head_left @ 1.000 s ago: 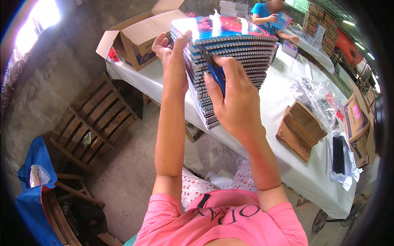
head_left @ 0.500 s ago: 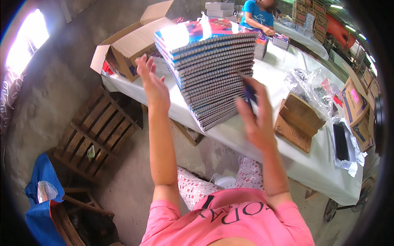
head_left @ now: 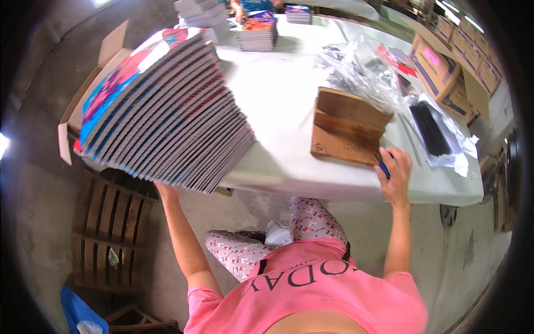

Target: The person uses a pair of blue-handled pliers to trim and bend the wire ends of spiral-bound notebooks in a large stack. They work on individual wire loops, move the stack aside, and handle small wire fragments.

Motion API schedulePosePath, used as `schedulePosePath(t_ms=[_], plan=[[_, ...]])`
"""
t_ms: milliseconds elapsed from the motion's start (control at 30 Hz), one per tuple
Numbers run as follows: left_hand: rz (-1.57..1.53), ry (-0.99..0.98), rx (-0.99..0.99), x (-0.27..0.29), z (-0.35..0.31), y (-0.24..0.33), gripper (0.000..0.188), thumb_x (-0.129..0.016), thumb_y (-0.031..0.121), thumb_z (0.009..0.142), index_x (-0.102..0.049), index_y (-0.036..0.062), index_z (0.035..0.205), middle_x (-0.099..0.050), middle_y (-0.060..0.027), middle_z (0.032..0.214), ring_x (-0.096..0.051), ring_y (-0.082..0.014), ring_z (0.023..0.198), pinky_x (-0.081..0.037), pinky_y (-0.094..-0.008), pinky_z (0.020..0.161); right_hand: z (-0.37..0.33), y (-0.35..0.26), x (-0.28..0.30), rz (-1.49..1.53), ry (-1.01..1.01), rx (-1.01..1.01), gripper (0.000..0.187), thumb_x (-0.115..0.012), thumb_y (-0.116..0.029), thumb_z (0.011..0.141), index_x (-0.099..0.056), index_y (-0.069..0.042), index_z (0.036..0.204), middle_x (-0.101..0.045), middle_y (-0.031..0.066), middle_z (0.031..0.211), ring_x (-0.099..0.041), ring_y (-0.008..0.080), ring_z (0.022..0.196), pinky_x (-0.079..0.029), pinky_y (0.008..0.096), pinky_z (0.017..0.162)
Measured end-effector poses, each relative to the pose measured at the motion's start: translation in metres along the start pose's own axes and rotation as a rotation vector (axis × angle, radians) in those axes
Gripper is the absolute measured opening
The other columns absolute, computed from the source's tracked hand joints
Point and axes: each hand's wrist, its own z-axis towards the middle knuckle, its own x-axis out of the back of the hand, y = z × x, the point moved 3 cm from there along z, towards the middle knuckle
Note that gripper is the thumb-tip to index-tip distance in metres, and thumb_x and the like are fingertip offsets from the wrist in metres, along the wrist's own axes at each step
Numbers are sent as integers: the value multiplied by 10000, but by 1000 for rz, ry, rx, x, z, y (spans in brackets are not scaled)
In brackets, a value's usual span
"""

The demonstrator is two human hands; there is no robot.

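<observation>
A tall stack of spiral-bound notebooks (head_left: pixel 167 117) stands at the left of the table, its bound edges facing me and a blue, red and white cover on top. My left hand (head_left: pixel 167 191) is at the stack's near lower edge; its fingers are hidden behind the notebooks, so its grip does not show. On the right, my right hand (head_left: pixel 396 171) is closed around a small tool with a dark blue handle (head_left: pixel 383 169). It is beside the near right corner of an angled wooden block (head_left: pixel 345 146) on the table.
Clear plastic wrap (head_left: pixel 361 67) lies beyond the block. Black binding coils (head_left: pixel 429 128) rest on white paper at right, near cardboard boxes (head_left: pixel 434 64). An open carton (head_left: pixel 111 47) is behind the stack. Across the white-covered table (head_left: pixel 278 89), another person's hand (head_left: pixel 240 14) touches a notebook pile (head_left: pixel 257 39).
My view has shifted. My right hand has moved away from the stack to the wooden block, still holding the tool. My left hand, previously raised and open, is now low at the stack's edge.
</observation>
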Motion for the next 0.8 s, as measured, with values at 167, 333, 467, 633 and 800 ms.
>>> schedulePosePath(t_ms=[167,333,467,633,800], plan=[[1,-54,62,-13,34,-12,710,-405,554,900,-240,85,1406,-316,-43,1428,-396,-202,1229,-380,-358,955,41,22,-9,398,481,-195,439,-551,-235,890,-464,-61,1284,-513,153,1170,-477,323,1092,-370,391,936],[17,-49,80,-7,42,-12,679,-411,547,899,-277,86,1380,-351,-45,1395,-415,-205,1207,-389,-362,947,10,33,-22,162,92,-122,410,-519,-274,911,-499,-79,1271,-546,105,1132,-489,276,1089,-383,385,931],[33,-65,106,-2,44,-12,656,-416,541,898,-307,86,1359,-378,-46,1368,-431,-206,1190,-396,-366,940,3,42,-69,-87,-403,-20,419,-542,-446,842,-553,-307,1237,-564,69,1110,-482,253,1107,-336,480,974],[25,-81,125,6,45,-5,627,-422,533,897,-344,87,1332,-413,-48,1335,-451,-209,1168,-404,-370,931,19,15,-61,-489,-330,-212,421,-544,-461,843,-565,-293,1229,-419,53,1278,-445,305,1086,-282,512,999],[11,-139,149,6,67,13,600,-428,525,896,-382,88,1306,-447,-50,1303,-471,-211,1146,-413,-375,922,38,-100,-100,995,-127,-716,584,-407,-465,932,-243,-154,1398,-234,128,1432,-265,280,1288,-191,414,1086]])
